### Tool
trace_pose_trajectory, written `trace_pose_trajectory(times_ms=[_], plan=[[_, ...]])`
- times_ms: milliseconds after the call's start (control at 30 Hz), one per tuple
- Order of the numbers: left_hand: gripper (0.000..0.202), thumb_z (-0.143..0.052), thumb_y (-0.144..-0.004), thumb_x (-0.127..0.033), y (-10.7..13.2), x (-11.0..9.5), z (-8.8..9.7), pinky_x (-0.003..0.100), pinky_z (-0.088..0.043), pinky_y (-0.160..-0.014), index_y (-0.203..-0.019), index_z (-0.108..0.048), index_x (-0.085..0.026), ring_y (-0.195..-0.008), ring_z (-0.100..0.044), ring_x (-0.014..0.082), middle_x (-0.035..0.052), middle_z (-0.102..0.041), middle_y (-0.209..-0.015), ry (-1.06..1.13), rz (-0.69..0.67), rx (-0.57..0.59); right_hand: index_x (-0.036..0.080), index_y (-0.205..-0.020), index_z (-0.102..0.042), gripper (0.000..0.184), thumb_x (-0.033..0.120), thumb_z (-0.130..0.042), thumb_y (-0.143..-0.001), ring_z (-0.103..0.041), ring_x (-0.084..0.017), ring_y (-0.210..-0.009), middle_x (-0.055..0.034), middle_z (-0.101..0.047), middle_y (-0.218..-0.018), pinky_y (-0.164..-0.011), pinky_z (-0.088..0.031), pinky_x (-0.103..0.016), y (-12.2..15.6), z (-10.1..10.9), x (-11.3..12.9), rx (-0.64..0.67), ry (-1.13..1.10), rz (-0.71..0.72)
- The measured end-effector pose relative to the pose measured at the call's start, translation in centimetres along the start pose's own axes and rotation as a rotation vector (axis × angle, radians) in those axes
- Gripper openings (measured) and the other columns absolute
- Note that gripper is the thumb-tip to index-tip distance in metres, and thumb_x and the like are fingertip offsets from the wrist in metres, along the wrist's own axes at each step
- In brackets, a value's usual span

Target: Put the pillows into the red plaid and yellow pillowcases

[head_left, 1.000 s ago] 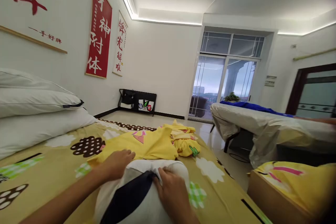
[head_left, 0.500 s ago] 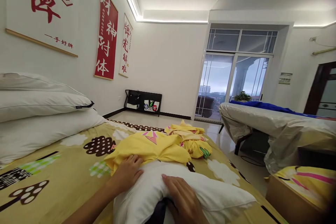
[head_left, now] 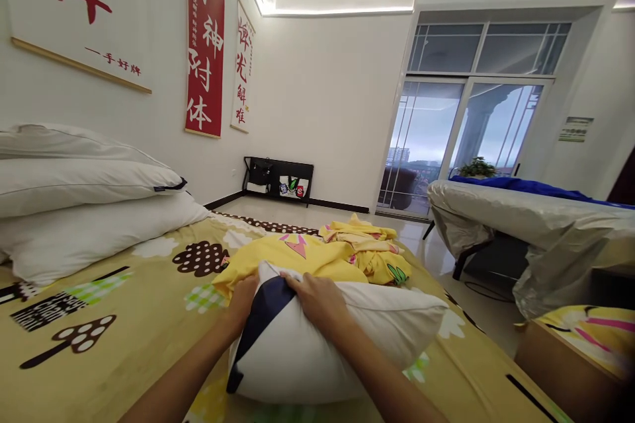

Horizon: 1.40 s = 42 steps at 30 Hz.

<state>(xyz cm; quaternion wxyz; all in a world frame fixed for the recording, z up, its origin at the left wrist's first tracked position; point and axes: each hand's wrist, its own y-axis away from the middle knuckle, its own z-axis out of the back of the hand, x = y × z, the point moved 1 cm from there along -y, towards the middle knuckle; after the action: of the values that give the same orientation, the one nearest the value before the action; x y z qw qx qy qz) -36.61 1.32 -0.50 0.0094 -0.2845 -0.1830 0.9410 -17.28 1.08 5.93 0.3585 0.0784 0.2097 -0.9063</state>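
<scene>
White pillow [head_left: 317, 360] lies on the bed [head_left: 153, 330], near side, in front of the person; its long axis runs approx. crosswise, one corner pointing twd the bed's R edge, navy strip [head_left: 262, 310] at the L end. Both hands are at its far L corner. R hand [head_left: 320, 304]: mostly closed, thumb + fingers pinching the top edge next to the strip. L hand [head_left: 244, 297]: curled at the strip's outer side, looks closed on the pillow; fingertips partly hidden, so exact grip unclear.

Yellow printed cloth [head_left: 317, 261] is spread just beyond that corner, i.e. straight ahead of both hands twd the bed's far edge; can't tell if pillow + cloth touch. L hand is by the cloth's near L end, R hand by its middle; neither clearly nearer. Bunched yellow cloth [head_left: 389, 268] sits beyond R hand, close to the bed's R edge. Stacked pillows [head_left: 94, 188] are well apart, along the L edge.
</scene>
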Motion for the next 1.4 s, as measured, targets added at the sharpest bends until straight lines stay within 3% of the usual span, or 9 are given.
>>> trace_pose_trajectory(times_ms=[133,267,433,567,800,933,1067,1300,1400], plan=[[0.021,-0.046,-0.080,-0.026,-2.3,-0.1,0.2,0.025,-0.040,-0.068,-0.079,-0.065,-0.017,-0.074,-0.060,0.0182,0.0042,-0.069,-0.078,0.107,-0.003,-0.138,0.030,-0.129,-0.054,0.044,0.015,-0.033,-0.093,-0.067,-0.021,-0.074,-0.0085,-0.070,-0.086,-0.060,-0.042,-0.027,-1.1,-0.2,-0.1,0.061,-0.005,-0.064],[0.027,-0.044,-0.077,-0.030,-4.0,-1.4,0.8,0.022,-0.031,-0.052,-0.055,-0.050,-0.016,-0.055,-0.047,0.0131,-0.0022,-0.049,-0.053,0.161,0.086,-0.306,0.030,-0.127,-0.056,0.040,0.020,-0.034,-0.095,-0.067,-0.021,-0.076,-0.0083,-0.070,-0.090,-0.061,-0.044,-0.029,-0.7,-0.8,1.8,0.070,-0.015,0.012],[0.024,-0.045,-0.077,-0.026,-3.0,-4.0,1.5,0.023,-0.028,-0.057,-0.054,-0.043,-0.018,-0.056,-0.042,0.0115,-0.0037,-0.043,-0.053,0.099,0.071,-0.437,0.020,-0.115,-0.063,0.037,0.014,-0.033,-0.094,-0.067,-0.021,-0.083,-0.0122,-0.070,-0.091,-0.067,-0.045,-0.029,-2.2,-1.5,1.6,0.061,-0.014,-0.067],[0.024,-0.049,-0.079,-0.028,-0.7,-5.4,1.9,0.026,-0.030,-0.060,-0.057,-0.047,-0.019,-0.060,-0.048,0.0153,0.0005,-0.052,-0.057,-0.019,-0.045,-0.360,0.014,-0.093,-0.069,0.032,0.011,-0.037,-0.092,-0.068,-0.021,-0.083,-0.0139,-0.071,-0.089,-0.069,-0.045,-0.029,-3.1,-2.2,-1.6,0.050,-0.030,-0.200],[0.019,-0.042,-0.087,-0.027,0.4,-7.4,2.2,0.037,-0.034,-0.090,-0.078,-0.057,-0.020,-0.091,-0.054,0.0210,0.0045,-0.063,-0.087,-0.104,-0.331,-0.085,0.014,-0.095,-0.066,0.030,0.010,-0.036,-0.093,-0.067,-0.021,-0.085,-0.0139,-0.069,-0.094,-0.069,-0.045,-0.030,-0.2,-3.4,-6.2,0.017,-0.020,-0.382],[0.017,-0.047,-0.085,-0.033,-0.1,-7.1,3.4,0.041,-0.035,-0.094,-0.087,-0.059,-0.020,-0.106,-0.050,0.0244,0.0065,-0.060,-0.104,-0.059,-0.342,0.085,0.013,-0.100,-0.063,0.032,0.010,-0.032,-0.094,-0.066,-0.020,-0.086,-0.0146,-0.067,-0.096,-0.069,-0.044,-0.029,2.0,-3.8,-8.4,-0.001,0.021,-0.480],[0.033,-0.058,-0.078,-0.044,0.8,-7.0,3.1,0.041,-0.036,-0.096,-0.102,-0.055,-0.021,-0.112,-0.048,0.0267,0.0085,-0.055,-0.117,0.010,-0.335,0.219,0.013,-0.101,-0.062,0.033,0.008,-0.030,-0.093,-0.065,-0.021,-0.087,-0.0146,-0.066,-0.097,-0.068,-0.043,-0.029,3.3,-3.7,-8.8,-0.022,0.057,-0.524],[0.021,-0.046,-0.077,-0.014,2.3,-8.5,-1.3,0.044,-0.031,-0.094,-0.095,-0.056,-0.020,-0.110,-0.047,0.0263,0.0079,-0.057,-0.109,-0.027,-0.175,-0.181,0.016,-0.095,-0.066,0.032,0.008,-0.035,-0.091,-0.061,-0.022,-0.091,-0.0105,-0.067,-0.094,-0.076,-0.042,-0.031,5.8,-2.2,-8.0,-0.070,0.053,-0.483],[0.020,-0.044,-0.078,-0.012,1.8,-8.9,-2.1,0.044,-0.031,-0.092,-0.088,-0.059,-0.020,-0.106,-0.048,0.0257,0.0070,-0.059,-0.104,-0.022,-0.159,-0.280,0.017,-0.110,-0.064,0.036,0.010,-0.034,-0.091,-0.059,-0.023,-0.099,-0.0113,-0.067,-0.106,-0.083,-0.040,-0.034,8.3,-2.0,-7.6,-0.161,0.070,-0.464]])
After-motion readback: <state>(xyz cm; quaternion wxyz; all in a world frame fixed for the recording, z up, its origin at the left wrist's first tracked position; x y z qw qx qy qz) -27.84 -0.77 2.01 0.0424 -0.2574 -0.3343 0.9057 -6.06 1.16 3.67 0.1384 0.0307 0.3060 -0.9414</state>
